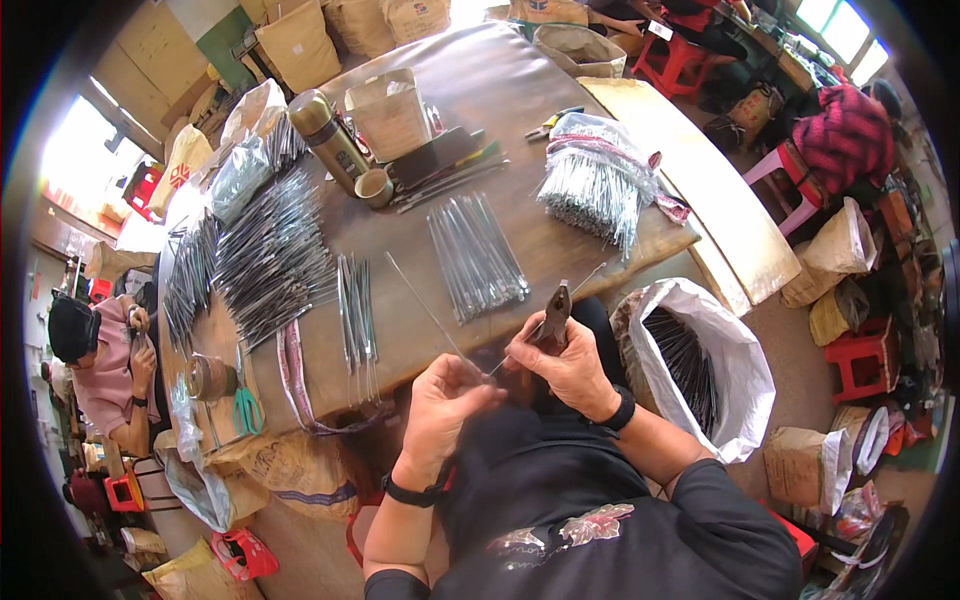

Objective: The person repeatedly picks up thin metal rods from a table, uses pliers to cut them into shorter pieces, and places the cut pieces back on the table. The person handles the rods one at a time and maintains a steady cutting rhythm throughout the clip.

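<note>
My left hand [445, 400] is closed, its fingers pinching a long thin metal rod [425, 308] that slants up and left over the table's near edge. In my right hand [568, 368] is a pair of dark pliers [556, 308], jaws upward and handles mostly hidden by the palm. A second thin wire [590, 279] sticks out beyond the pliers, and a short wire end shows between the two hands. Just past my hands lies a flat row of silvery rods [478, 257]. Left of it is a smaller row of rods [357, 312].
The brown table [400, 345] bears a big rod pile [270, 255], a bagged rod bundle [598, 185], a thermos [328, 140], a cup [375, 187] and green-handled scissors [247, 408]. A white sack [735, 370] holding dark rods stands at right. A co-worker [110, 365] sits at left.
</note>
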### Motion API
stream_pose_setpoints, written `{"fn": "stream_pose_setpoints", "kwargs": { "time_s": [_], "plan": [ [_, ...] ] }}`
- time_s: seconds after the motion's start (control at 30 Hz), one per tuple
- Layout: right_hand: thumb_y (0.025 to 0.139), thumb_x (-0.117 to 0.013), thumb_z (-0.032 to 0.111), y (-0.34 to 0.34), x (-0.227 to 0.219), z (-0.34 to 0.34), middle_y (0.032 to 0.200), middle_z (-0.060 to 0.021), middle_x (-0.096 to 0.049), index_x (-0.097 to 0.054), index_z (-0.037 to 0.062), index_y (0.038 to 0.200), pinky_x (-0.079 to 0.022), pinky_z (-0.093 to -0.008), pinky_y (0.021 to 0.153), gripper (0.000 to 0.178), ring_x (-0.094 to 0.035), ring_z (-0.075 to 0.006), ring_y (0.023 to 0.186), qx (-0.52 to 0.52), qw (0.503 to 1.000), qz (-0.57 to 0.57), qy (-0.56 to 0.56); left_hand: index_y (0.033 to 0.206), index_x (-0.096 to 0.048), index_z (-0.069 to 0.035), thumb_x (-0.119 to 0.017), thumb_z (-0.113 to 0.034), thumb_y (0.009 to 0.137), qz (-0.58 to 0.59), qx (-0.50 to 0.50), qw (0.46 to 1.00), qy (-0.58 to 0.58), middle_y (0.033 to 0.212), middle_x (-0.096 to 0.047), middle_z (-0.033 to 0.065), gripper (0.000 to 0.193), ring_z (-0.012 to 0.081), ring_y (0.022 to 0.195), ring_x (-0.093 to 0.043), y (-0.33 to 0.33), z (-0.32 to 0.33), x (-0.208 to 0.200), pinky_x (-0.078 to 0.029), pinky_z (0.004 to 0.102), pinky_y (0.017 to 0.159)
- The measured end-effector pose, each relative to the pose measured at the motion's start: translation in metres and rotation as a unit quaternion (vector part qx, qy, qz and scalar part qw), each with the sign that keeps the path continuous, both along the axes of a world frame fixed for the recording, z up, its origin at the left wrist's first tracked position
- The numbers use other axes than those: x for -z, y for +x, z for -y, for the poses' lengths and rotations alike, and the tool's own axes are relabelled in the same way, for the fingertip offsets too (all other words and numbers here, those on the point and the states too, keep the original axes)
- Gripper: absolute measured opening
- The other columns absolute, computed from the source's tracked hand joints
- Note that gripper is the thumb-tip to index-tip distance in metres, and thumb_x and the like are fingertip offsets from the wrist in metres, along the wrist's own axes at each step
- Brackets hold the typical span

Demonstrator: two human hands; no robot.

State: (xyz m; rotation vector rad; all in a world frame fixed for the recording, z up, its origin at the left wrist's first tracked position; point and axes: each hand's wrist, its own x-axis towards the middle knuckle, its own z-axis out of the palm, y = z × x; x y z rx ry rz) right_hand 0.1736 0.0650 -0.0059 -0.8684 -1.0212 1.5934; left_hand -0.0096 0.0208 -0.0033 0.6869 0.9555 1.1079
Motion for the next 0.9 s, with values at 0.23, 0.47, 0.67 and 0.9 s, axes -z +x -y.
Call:
{"fn": "stream_pose_setpoints", "kwargs": {
  "time_s": [0.23,0.47,0.67,0.9],
  "plan": [
    [0.082,-0.071,0.002,-0.015,0.002,0.011,0.08,-0.0014,-0.064,-0.06,0.0011,0.092,-0.049,-0.0213,0.063,0.014,-0.06,-0.0064,0.07,-0.023,0.997,0.066,0.018,0.089,-0.057,-0.001,-0.068,0.006,0.08,-0.043,-0.018,0.999,0.022,0.082,-0.067,0.0106,0.015,0.0203,0.075,-0.069,-0.002,-0.004,0.003,-0.058,0.0297,0.068],
    [0.087,-0.063,0.001,-0.005,-0.005,-0.009,0.082,-0.0101,-0.064,-0.05,-0.0036,0.113,-0.052,-0.0269,0.05,0.03,-0.065,-0.0156,0.067,0.095,0.995,-0.019,0.009,0.092,-0.058,0.0,-0.071,0.005,0.078,-0.074,-0.016,0.997,-0.007,0.081,-0.067,0.0101,0.019,0.0206,0.074,-0.069,-0.015,0.0,0.006,-0.058,0.0299,0.068],
    [0.088,-0.062,0.004,0.01,0.004,-0.012,0.087,-0.0134,-0.066,-0.056,-0.0039,0.105,-0.054,-0.0282,0.057,0.019,-0.064,-0.0169,0.069,0.032,0.998,-0.002,-0.046,0.107,-0.056,0.003,-0.068,0.005,0.079,-0.112,0.084,0.99,0.003,0.084,-0.063,0.0072,0.03,0.0192,0.081,-0.068,-0.005,0.003,0.005,-0.056,0.0288,0.073],
    [0.086,-0.068,0.007,0.014,0.017,-0.009,0.088,-0.0119,-0.067,-0.058,-0.0034,0.11,-0.053,-0.0261,0.063,0.028,-0.064,-0.0145,0.07,-0.041,0.991,-0.012,-0.124,0.112,-0.053,0.002,-0.066,0.004,0.081,-0.045,0.163,0.984,-0.062,0.083,-0.059,0.0064,0.033,0.0239,0.078,-0.069,0.0,-0.001,-0.002,-0.057,0.0258,0.058]
  ]
}}
